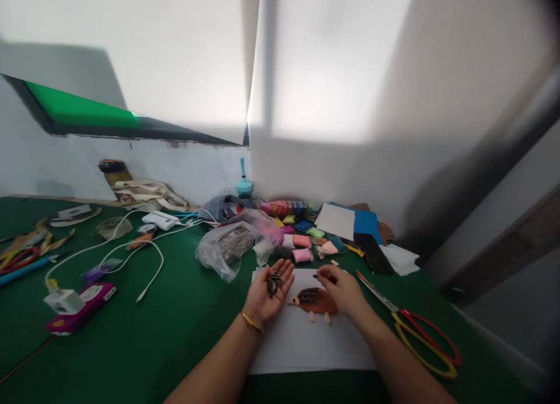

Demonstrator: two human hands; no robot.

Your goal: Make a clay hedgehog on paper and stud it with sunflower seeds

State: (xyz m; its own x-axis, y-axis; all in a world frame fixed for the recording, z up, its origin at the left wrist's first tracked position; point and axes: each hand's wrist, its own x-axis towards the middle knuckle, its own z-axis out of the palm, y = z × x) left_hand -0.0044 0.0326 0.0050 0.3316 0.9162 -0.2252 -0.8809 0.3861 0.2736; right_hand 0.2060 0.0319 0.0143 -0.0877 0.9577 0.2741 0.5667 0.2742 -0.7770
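Observation:
My left hand (270,293) is turned palm up, slightly cupped, with a small pile of striped sunflower seeds (273,284) in it. Above the paper, my right hand (342,288) pinches a single dark sunflower seed (317,276) between thumb and fingers. Between the hands lies a brown clay hedgehog (321,302) with a pale snout, a dark eye and two pale legs. Dark seeds cover part of its back; my right hand hides its rear end. White paper sheets (306,348) lie under it.
Large scissors (409,322) lie open right of the paper. Behind are a plastic bag of seeds (234,243), several coloured clay packets (303,255), a black phone-like slab (373,253) and card sheets (336,220). A white cable (161,255) and purple power strip (81,311) are left.

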